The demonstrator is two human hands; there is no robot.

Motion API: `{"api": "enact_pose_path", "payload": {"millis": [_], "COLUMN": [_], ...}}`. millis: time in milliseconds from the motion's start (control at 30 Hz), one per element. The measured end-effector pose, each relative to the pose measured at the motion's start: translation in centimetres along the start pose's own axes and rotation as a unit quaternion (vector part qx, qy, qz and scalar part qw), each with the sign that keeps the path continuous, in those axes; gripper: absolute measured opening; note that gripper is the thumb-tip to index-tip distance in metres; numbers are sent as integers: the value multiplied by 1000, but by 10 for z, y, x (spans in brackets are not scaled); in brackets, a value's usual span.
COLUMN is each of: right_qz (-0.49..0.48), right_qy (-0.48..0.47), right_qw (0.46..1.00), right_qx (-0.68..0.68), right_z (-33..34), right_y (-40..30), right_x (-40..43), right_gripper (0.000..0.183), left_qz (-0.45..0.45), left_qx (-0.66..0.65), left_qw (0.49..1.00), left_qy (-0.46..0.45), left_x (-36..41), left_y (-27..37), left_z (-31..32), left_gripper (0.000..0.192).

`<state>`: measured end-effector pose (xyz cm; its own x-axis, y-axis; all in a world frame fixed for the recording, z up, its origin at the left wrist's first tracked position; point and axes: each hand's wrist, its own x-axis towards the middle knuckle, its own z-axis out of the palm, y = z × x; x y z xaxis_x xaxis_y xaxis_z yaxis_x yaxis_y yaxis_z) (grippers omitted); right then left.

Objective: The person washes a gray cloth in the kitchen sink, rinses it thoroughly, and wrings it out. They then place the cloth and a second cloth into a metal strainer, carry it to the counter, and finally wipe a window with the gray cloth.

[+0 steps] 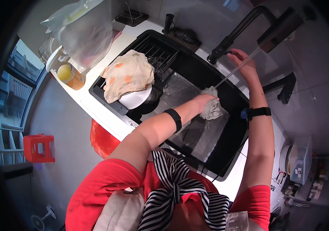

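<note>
My left hand (204,101) is closed around a wet, bunched grey cloth (212,109) inside the black sink (193,127). A stream of water (236,68) runs down from the head of the black faucet (222,47) onto the cloth. My right hand (243,63) is raised behind the stream, beside the faucet's base. Its fingertips are at a small lever (228,53) there, with the fingers somewhat apart. Whether they press on the lever is hard to see.
A cream cloth with orange spots (129,75) drapes over a white bowl (135,97) on the sink's drying rack (150,43). A second black spout (287,86) stands at the right. On the counter's left are a plastic bag (85,37) and a yellow-capped jar (70,75). A red stool (39,148) is on the floor.
</note>
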<state>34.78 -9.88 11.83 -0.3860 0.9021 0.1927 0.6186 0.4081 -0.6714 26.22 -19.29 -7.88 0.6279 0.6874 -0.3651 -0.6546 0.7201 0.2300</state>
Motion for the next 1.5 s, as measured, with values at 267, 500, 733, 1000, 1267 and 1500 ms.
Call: {"api": "enact_pose_path", "payload": {"millis": [267,500,733,1000,1267,1500], "right_qz": [86,261,318,333,321,144], "right_qy": [22,31,-73,-130,-88,-13], "right_qw": [989,949,709,717,809,969], "right_qx": [-119,175,625,598,485,200], "right_z": [-17,4,88,57,52,47], "right_y": [30,57,71,58,36,0], "right_x": [35,-13,-129,-127,-130,-141], "right_gripper": [67,71,80,66,38,38], "left_qz": [-43,6,35,194,300,86], "left_qx": [-53,-22,73,690,760,162], "left_qw": [995,995,993,683,544,983], "left_qy": [-77,-98,-84,139,191,32], "left_x": [-13,-58,-65,-68,-73,-117], "left_y": [10,16,24,0,-18,-9], "left_z": [-7,29,36,58,50,54], "left_gripper": [6,24,44,55,77,91]}}
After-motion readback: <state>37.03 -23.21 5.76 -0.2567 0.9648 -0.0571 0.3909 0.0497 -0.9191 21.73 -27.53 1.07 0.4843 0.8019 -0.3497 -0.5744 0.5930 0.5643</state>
